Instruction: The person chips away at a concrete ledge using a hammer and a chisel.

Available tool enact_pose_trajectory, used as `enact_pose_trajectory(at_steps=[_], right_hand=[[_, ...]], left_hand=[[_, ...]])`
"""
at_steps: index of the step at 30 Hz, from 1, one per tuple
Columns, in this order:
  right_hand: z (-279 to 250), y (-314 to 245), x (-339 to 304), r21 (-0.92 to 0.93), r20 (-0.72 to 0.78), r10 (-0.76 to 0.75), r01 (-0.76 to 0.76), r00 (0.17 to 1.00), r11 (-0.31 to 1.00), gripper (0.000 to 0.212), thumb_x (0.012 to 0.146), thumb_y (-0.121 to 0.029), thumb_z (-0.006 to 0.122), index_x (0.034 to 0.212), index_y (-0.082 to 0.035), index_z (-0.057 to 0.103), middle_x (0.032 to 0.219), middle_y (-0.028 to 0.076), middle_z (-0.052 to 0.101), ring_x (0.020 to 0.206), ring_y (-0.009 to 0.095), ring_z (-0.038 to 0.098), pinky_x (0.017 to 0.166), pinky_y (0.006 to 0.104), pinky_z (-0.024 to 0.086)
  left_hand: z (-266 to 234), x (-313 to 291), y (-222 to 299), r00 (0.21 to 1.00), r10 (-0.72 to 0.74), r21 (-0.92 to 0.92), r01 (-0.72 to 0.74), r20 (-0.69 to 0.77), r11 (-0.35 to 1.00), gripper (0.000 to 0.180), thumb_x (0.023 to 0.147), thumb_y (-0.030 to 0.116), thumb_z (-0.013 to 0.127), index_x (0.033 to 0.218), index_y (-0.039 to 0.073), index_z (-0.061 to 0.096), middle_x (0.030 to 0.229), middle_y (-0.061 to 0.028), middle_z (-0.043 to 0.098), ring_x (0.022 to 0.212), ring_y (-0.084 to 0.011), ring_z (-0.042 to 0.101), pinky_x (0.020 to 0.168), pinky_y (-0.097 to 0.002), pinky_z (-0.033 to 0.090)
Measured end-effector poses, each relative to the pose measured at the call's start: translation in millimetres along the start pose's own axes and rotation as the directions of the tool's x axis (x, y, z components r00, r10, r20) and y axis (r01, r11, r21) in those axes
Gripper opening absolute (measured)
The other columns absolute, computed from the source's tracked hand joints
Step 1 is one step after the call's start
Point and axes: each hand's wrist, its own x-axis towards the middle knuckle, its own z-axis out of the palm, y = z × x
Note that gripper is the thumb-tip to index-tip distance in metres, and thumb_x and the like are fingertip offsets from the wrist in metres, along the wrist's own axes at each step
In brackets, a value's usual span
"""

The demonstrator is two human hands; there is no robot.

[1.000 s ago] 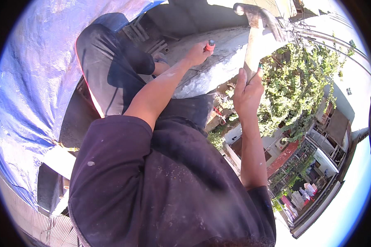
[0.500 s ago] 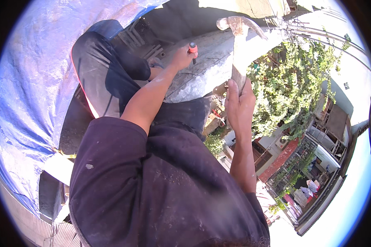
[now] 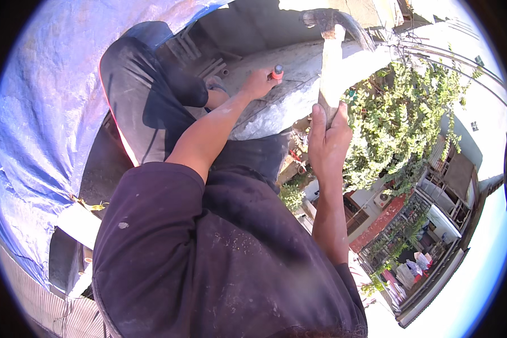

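In my left hand (image 3: 257, 84) is a chisel (image 3: 277, 72) with a red-orange grip and dark butt end, fingers wrapped round it. Its lower end is hidden; it stands over a rough grey-white concrete slab (image 3: 281, 107) with a broken, crumbly edge. My right hand (image 3: 328, 143) is closed round the lower wooden handle of a claw hammer (image 3: 330, 62). The hammer is raised upright, its metal head well apart from the chisel, the claw pointing right.
A blue tarpaulin (image 3: 34, 129) hangs along the left. My bent leg (image 3: 146, 96) rests beside the slab. Cables (image 3: 445, 53) run off at upper right. Past the slab's right edge, a leafy tree (image 3: 400, 118) and a house yard (image 3: 411, 242) lie well below.
My left hand and the chisel have shifted slightly right and down in the picture. The hammer head sits a little higher and further right. Both grips are kept.
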Motion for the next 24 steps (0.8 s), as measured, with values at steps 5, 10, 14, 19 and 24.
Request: enact_pose_trajectory(at_steps=[5, 10, 14, 19, 24], right_hand=[[31.4, 45.1, 6.3, -0.398, 0.223, 0.136, -0.037, 0.965, 0.916, 0.035, 0.103, -0.029, 0.057, 0.108, 0.005, 0.049, 0.074, 0.029, 0.067, 0.072, 0.049, 0.068, 0.063, 0.0539, 0.052], [26.1, 69.2, 1.0, -0.383, 0.259, 0.177, -0.067, 0.950, 0.921, 0.035, 0.103, -0.032, 0.057, 0.103, 0.003, 0.049, 0.074, 0.030, 0.066, 0.069, 0.050, 0.066, 0.063, 0.0558, 0.051], [9.9, 16.1, 5.3, -0.178, 0.163, 0.159, -0.129, 0.974, 0.975, 0.035, 0.103, -0.029, 0.058, 0.107, 0.005, 0.053, 0.074, 0.030, 0.065, 0.070, 0.049, 0.067, 0.064, 0.0542, 0.049], [7.2, -10.1, 15.8, -0.004, -0.021, -0.025, 0.025, 0.999, 1.000, 0.038, 0.105, -0.028, 0.058, 0.112, 0.009, 0.057, 0.066, 0.014, 0.062, 0.057, 0.021, 0.059, 0.055, 0.0398, 0.046], [13.4, -0.1, 16.3, -0.078, -0.016, -0.067, 0.065, 0.998, 0.995, 0.039, 0.104, -0.029, 0.059, 0.113, 0.009, 0.055, 0.067, 0.020, 0.063, 0.058, 0.034, 0.063, 0.057, 0.0453, 0.048]], left_hand=[[1.1, 8.4, -0.2, 0.996, 0.055, 0.029, -0.057, 0.068, 0.998, 0.034, 0.088, 0.020, 0.077, 0.117, 0.002, 0.070, 0.104, -0.0130, 0.076, 0.097, -0.0220, 0.072, 0.088, -0.0366, 0.052], [-5.1, -7.9, 32.7, 0.993, 0.113, 0.220, -0.116, 0.027, 0.969, 0.031, 0.089, 0.020, 0.076, 0.114, 0.004, 0.071, 0.101, -0.0140, 0.076, 0.096, -0.0217, 0.072, 0.087, -0.0369, 0.052], [-5.2, 16.9, -19.7, 0.992, 0.015, -0.114, -0.029, -0.124, 0.993, 0.028, 0.091, 0.021, 0.073, 0.115, 0.008, 0.071, 0.104, -0.0097, 0.076, 0.099, -0.0200, 0.072, 0.090, -0.0355, 0.052], [-6.8, 21.8, -32.6, 0.998, -0.022, -0.123, 0.014, -0.066, 0.992, 0.029, 0.092, 0.021, 0.072, 0.117, 0.008, 0.070, 0.109, -0.0068, 0.075, 0.103, -0.0189, 0.072, 0.092, -0.0348, 0.052], [-5.1, 14.4, 7.5, 0.998, -0.057, 0.064, 0.056, 0.010, 0.996, 0.031, 0.091, 0.018, 0.072, 0.119, 0.005, 0.070, 0.111, -0.0106, 0.076, 0.104, -0.0216, 0.072, 0.093, -0.0358, 0.053]])
